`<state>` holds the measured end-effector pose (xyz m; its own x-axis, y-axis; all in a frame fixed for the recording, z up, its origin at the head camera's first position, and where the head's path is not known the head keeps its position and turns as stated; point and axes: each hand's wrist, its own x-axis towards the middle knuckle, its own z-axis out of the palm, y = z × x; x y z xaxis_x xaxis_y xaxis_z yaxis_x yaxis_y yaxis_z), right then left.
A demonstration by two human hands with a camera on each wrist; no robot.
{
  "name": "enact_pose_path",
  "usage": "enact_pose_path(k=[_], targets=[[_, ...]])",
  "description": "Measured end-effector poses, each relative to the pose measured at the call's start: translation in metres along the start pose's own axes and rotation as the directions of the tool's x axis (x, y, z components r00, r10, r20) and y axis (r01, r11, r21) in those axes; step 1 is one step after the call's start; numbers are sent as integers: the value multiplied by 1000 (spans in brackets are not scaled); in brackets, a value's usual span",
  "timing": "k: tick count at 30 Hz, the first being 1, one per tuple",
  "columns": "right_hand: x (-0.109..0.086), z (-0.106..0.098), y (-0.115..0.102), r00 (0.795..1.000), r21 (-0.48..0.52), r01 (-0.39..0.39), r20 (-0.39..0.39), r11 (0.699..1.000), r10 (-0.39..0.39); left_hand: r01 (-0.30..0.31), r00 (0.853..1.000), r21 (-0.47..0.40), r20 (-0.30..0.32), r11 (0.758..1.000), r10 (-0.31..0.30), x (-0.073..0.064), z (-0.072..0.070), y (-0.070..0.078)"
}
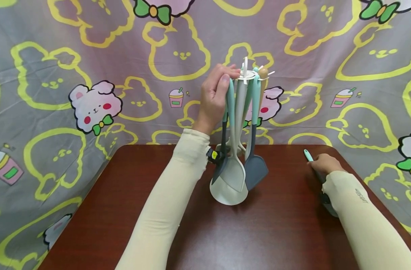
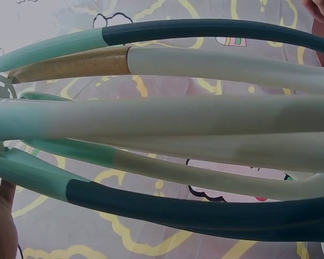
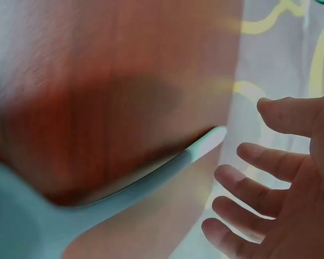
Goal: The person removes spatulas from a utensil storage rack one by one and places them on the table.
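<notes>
A white utensil rack [image 1: 229,193] stands upright on the table with several kitchen utensils hanging round its pole. At its top, my left hand [image 1: 216,90] holds the rack's rim, beside the mint handle of a pale spatula [image 1: 233,174]. A dark grey turner [image 1: 256,170] hangs to the right of that spatula. My right hand [image 1: 325,164] is over a mint-handled grey utensil [image 3: 135,189] lying at the table's right side. In the right wrist view the fingers are spread and apart from its handle. The utensil's head is partly hidden by the wrist.
The dark red-brown table [image 1: 134,210] ends at a patterned cloth [image 1: 131,67] hanging behind it. More handles, one with a wooden grip [image 2: 75,63], hang round the rack. The table's right edge runs close to my right forearm.
</notes>
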<state>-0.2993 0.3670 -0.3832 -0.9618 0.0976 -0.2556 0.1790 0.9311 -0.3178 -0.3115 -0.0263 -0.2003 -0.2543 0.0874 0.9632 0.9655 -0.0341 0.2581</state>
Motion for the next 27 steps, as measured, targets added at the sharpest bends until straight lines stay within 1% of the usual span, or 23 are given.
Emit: enact_pose_path(k=[3, 10, 12, 15, 16, 18, 20, 21, 23, 25, 26, 27], targets=[[1, -2, -9, 999, 18, 33, -29, 999, -32, -14, 1000, -4, -3, 1000, 14, 0, -1, 0], [-2, -3, -26, 994, 56, 65, -88, 996, -60, -7, 1000, -14, -1, 1000, 7, 0, -2, -1], [-3, -4, -31, 990, 50, 90, -115, 995, -84, -10, 1000, -19, -6, 1000, 10, 0, -2, 0], [-5, -7, -40, 980, 63, 130, -158, 990, -119, 5, 1000, -20, -9, 1000, -5, 0, -1, 2], [-6, -9, -43, 975, 62, 148, -174, 987, -135, 12, 1000, -15, -9, 1000, -12, 0, -1, 4], [-9, -11, -52, 964, 76, 177, -213, 981, -157, 25, 1000, -8, -6, 1000, -25, 1, -2, 16], [-14, -14, -61, 950, 90, 203, -261, 975, -174, 29, 1000, -2, -6, 1000, -29, 2, -2, 22], [-16, -15, -66, 941, 100, 218, -284, 971, -182, 27, 1000, -1, -5, 1000, -27, 2, -2, 22], [-21, -17, -75, 925, 113, 244, -327, 963, -196, 20, 1000, -1, -3, 1000, -20, 1, -2, 18], [-25, -18, -82, 908, 124, 269, -364, 955, -209, 6, 1000, -7, -7, 1000, -6, 0, -1, 6], [-28, -19, -86, 900, 130, 282, -379, 951, -215, 4, 1000, -11, -8, 1000, -4, 0, -1, 4], [-30, -20, -88, 890, 133, 297, -398, 946, -223, 5, 1000, -11, -7, 1000, -5, 0, -1, -1]])
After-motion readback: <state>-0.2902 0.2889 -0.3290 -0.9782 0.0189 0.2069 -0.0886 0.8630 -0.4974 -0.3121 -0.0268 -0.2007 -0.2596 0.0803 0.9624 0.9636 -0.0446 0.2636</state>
